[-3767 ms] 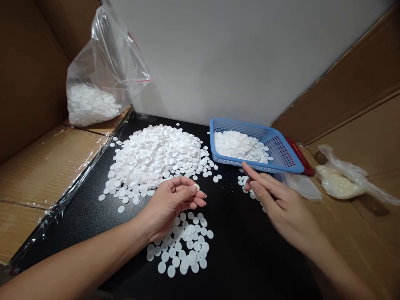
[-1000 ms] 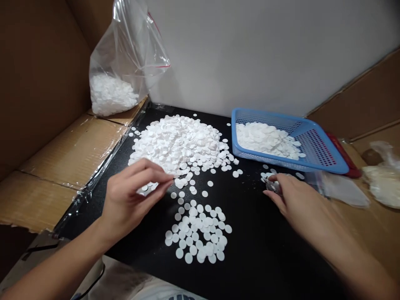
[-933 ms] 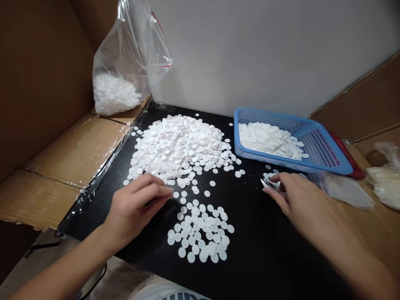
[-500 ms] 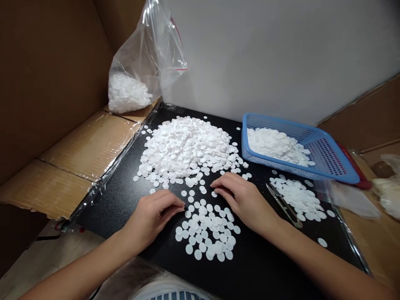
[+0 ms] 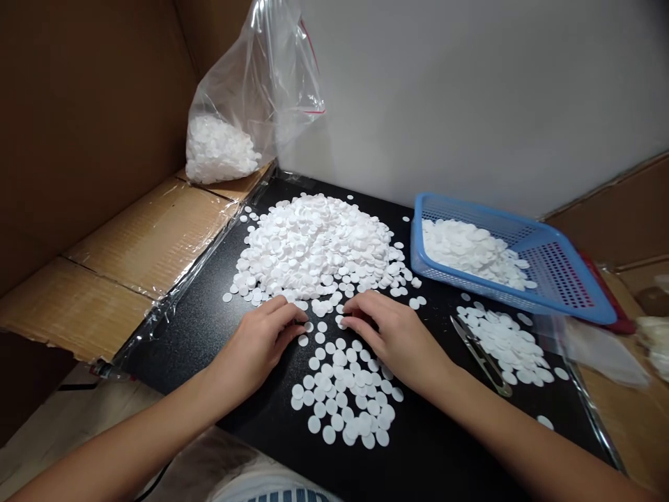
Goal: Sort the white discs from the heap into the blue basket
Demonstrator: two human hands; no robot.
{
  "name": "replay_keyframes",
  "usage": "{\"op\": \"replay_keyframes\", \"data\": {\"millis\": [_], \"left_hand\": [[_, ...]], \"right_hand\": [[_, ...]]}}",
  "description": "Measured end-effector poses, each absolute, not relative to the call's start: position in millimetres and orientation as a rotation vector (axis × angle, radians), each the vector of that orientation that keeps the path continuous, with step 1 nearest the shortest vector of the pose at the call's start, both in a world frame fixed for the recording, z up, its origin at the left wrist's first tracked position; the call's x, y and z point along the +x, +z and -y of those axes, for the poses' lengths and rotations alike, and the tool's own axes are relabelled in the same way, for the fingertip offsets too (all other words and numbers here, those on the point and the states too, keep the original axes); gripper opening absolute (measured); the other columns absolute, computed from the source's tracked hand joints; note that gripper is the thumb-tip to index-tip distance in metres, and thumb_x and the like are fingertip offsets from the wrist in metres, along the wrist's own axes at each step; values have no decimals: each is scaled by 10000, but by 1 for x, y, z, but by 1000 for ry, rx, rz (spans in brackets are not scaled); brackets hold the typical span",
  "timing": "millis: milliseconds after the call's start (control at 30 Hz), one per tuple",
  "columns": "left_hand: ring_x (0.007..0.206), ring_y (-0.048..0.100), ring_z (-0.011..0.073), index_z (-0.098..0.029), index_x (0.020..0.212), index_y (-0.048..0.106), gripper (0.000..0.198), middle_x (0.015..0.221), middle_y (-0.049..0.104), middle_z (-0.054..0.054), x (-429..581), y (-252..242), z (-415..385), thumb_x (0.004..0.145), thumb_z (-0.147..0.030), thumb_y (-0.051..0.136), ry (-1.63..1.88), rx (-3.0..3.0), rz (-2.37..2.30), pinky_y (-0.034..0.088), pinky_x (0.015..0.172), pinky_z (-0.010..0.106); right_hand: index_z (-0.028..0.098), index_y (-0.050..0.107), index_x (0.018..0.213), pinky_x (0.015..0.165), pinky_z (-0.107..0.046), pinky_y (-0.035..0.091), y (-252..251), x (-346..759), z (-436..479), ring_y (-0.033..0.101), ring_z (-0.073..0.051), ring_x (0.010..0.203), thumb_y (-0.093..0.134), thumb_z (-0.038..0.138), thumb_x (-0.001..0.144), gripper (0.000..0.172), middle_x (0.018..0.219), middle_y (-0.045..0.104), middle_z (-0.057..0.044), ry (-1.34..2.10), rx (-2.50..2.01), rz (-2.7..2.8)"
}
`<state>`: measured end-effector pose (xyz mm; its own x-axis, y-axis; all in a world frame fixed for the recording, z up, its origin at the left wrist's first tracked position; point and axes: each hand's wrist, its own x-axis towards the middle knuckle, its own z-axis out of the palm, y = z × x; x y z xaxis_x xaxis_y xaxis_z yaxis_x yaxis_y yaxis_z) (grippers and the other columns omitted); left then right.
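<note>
Where the two hands meet: at the near edge of the large heap of white discs (image 5: pixel 313 244), on the black tabletop (image 5: pixel 460 446) that I am watching through the head camera.
Left hand (image 5: pixel 261 345): palm down, fingers close together and curled, tips touching loose discs just below the heap. I cannot tell whether one is pinched.
Right hand (image 5: pixel 397 335): palm down, fingers together, tips resting on loose discs just beside the left fingertips. I cannot tell whether it grips anything.
Small spread of discs (image 5: pixel 345 397): lies flat between the wrists, nearer me than the heap.
Thread snips (image 5: pixel 483 357): lying on the table to the right of the right hand, not touched.
Side pile of discs (image 5: pixel 509 341): just right of the snips.
Blue basket (image 5: pixel 562 268): far right, partly filled with discs at its left end.
Plastic bag (image 5: pixel 245 104): far left corner, on cardboard (image 5: pixel 146 237), with discs in its bottom.
</note>
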<state>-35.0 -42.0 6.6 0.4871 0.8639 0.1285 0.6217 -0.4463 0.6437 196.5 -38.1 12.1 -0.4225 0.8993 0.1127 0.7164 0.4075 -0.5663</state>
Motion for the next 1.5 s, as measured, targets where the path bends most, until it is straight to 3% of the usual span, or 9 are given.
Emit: {"op": "replay_keyframes", "data": {"millis": [200,367,500,733,933,1167,1300,1500], "left_hand": [[762,603,170,-211,974,608,91,915,582,12,-30,8,37,923,-159,553,388,2319,-1308,446,653,276],[762,598,168,-212,894,598,80,894,599,0,-28,17,33,905,-150,548,322,2263,-1307,420,629,263],[760,590,167,-210,898,616,106,908,609,7,-28,22,29,888,-135,542,310,2212,-1265,411,631,265],[712,552,141,-195,851,578,133,848,576,-4,-26,22,27,827,-67,549,353,2205,-1179,405,618,242],[806,576,175,-181,868,583,142,883,579,33,-29,16,34,933,-111,478,398,2358,-1016,453,690,277],[810,588,153,-195,910,600,192,896,598,17,-30,21,26,974,-125,433,402,2265,-1055,452,705,260],[797,578,179,-210,993,636,206,899,583,26,-19,18,21,957,-127,451,274,2415,-1101,418,643,270],[773,579,166,-195,895,617,134,897,590,13,-10,15,15,901,-100,524,222,2368,-1127,394,631,262]], "right_hand": [[162,608,838,634,-280,491,5,195,36,593,-157,706,560,116,931,114,794,624,-33,491,-1304,2313],[171,604,830,606,-253,487,8,204,33,587,-139,685,589,79,902,117,790,616,-19,586,-1287,2264],[178,656,897,690,-279,532,8,204,31,620,-159,773,570,73,911,136,854,636,-39,624,-1242,2289],[184,716,1046,675,-290,531,5,204,29,613,-169,771,526,37,915,274,875,609,-53,584,-1192,2380],[177,695,939,704,-287,521,9,205,31,612,-159,781,588,81,909,147,879,619,-40,652,-1176,2330],[180,621,879,708,-284,510,13,204,30,598,-156,801,594,57,890,126,890,617,-32,711,-1186,2359],[191,596,864,654,-271,490,14,207,30,586,-148,761,611,90,886,105,889,600,-28,794,-1257,2340],[192,573,816,624,-261,463,15,206,32,564,-139,714,602,56,867,149,852,592,-17,915,-1347,2310]]}}
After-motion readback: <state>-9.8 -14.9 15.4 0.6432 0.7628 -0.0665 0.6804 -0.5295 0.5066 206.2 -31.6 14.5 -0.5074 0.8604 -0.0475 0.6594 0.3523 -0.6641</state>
